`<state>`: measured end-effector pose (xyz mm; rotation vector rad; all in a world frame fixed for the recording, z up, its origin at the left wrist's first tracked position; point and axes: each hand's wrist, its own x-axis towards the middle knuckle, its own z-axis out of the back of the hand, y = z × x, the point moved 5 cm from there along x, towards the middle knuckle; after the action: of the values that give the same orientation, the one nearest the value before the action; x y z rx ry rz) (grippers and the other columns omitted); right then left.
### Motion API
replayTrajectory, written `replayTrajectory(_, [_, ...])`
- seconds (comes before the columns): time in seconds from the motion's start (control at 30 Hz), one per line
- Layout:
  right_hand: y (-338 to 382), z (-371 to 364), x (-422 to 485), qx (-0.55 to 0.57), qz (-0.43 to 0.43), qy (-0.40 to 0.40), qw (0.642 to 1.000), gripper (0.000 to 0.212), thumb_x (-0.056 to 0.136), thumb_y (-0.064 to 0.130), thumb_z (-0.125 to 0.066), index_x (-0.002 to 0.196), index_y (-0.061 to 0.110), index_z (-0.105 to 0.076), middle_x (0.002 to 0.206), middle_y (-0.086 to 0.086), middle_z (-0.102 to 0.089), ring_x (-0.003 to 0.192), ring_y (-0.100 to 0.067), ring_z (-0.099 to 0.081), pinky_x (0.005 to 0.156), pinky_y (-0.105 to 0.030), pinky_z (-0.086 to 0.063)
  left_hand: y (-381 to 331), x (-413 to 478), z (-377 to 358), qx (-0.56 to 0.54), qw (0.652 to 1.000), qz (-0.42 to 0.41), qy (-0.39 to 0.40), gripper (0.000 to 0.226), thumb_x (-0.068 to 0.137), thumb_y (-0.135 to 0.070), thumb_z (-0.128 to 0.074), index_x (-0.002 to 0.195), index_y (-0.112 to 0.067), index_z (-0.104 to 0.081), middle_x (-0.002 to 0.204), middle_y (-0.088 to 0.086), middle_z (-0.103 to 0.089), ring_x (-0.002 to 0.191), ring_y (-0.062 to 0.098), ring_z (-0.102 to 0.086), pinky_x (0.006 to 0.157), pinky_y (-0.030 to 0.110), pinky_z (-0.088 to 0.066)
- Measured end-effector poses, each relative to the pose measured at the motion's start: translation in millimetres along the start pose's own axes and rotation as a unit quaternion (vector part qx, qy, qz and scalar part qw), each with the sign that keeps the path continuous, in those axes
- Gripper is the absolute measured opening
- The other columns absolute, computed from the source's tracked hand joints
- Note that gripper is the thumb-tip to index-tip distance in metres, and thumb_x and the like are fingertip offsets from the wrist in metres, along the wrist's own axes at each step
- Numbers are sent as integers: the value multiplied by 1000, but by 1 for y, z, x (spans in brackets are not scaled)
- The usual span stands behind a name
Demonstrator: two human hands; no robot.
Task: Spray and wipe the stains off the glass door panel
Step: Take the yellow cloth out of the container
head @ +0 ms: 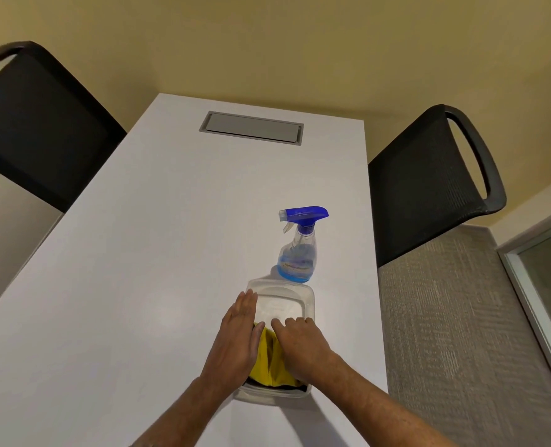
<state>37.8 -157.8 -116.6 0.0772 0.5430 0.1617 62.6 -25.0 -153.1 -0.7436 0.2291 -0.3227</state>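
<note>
A clear spray bottle (296,253) with a blue trigger head and blue liquid stands upright on the white table (158,253). Just in front of it sits a clear plastic container (284,301) with a yellow cloth (269,356) lying in its near half. My left hand (237,337) lies flat along the container's left side, fingers straight. My right hand (300,343) rests on the yellow cloth with fingers extended over it. A framed glass panel (548,279) shows at the right edge.
Two black mesh chairs stand at the table, one on the left (38,130) and one on the right (429,182). A grey cable hatch (251,127) is set in the tabletop's far end. A grey textured partition (455,333) runs along the table's right side.
</note>
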Motion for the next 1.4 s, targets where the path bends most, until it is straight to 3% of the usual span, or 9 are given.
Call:
replayTrajectory(0.23, [-2,4,-1,50,-13,-41,998,54,102,31,-58,149,16,-36,137,-16,-59,123,-33,-58,108,-45,-43,-2,-2,1,-3,1000,-16,2,58,103,-44,-30,155,-34,-9,164,-16,-12,155,3,-11,126,24,-12])
replayTrajectory(0.33, [-4,11,-5,68,-20,-68,995,53,102,26,-57,150,17,-36,133,-15,-61,118,-31,-59,103,-43,-46,0,-2,1,-1,1000,-11,16,63,101,-60,-20,157,-32,-9,167,-13,-12,156,4,-10,128,27,-13])
replayTrajectory(0.4, [-5,15,-7,87,-26,-77,993,54,101,24,-59,150,19,-36,132,-13,-62,116,-29,-59,101,-41,-48,2,-2,3,9,1000,-23,14,79,97,-72,-7,161,-26,-14,169,-10,-14,157,7,-11,129,31,-16])
replayTrajectory(0.67, [-25,36,-29,262,-78,-134,953,59,90,17,-58,147,28,-44,124,-4,-67,111,-24,-62,96,-35,-52,1,-1,11,13,1000,-20,16,85,96,-74,-2,162,-23,-18,171,-6,-18,159,9,-9,130,40,-19])
replayTrajectory(0.83, [-32,43,-43,351,-83,-138,922,53,88,22,-62,138,36,-48,115,5,-66,103,-17,-62,92,-34,-56,-17,-2,27,-22,1000,5,-2,68,101,-56,-21,162,-24,-22,170,-8,-22,158,6,-9,130,36,-18])
replayTrajectory(1.03, [-44,60,-72,452,-80,-193,867,47,84,23,-65,127,39,-57,106,11,-64,97,-14,-64,86,-34,-60,-56,-16,53,-124,986,67,-86,61,99,-47,-36,155,-23,-38,160,-5,-41,154,16,-30,123,31,-27])
replayTrajectory(1.13, [-48,69,-92,502,-76,-227,831,40,86,21,-67,121,40,-61,103,10,-66,96,-15,-65,82,-32,-62,-73,-30,63,-177,970,112,-121,59,101,-45,-40,157,-26,-34,161,0,-43,147,23,-43,115,34,-37])
replayTrajectory(1.27, [-46,84,-124,545,-58,-273,791,36,89,15,-67,119,35,-63,104,7,-67,95,-12,-65,72,-19,-59,-97,-52,70,-319,914,196,-158,65,98,-46,-54,157,-29,-31,160,7,-44,139,29,-52,110,43,-48])
replayTrajectory(1.4, [-40,101,-157,557,-36,-309,770,36,90,16,-67,122,32,-65,107,8,-69,98,-10,-66,76,-16,-58,-126,-68,78,-394,863,284,-140,76,91,-56,-63,154,-23,-36,146,12,-56,91,21,-71,94,47,-60])
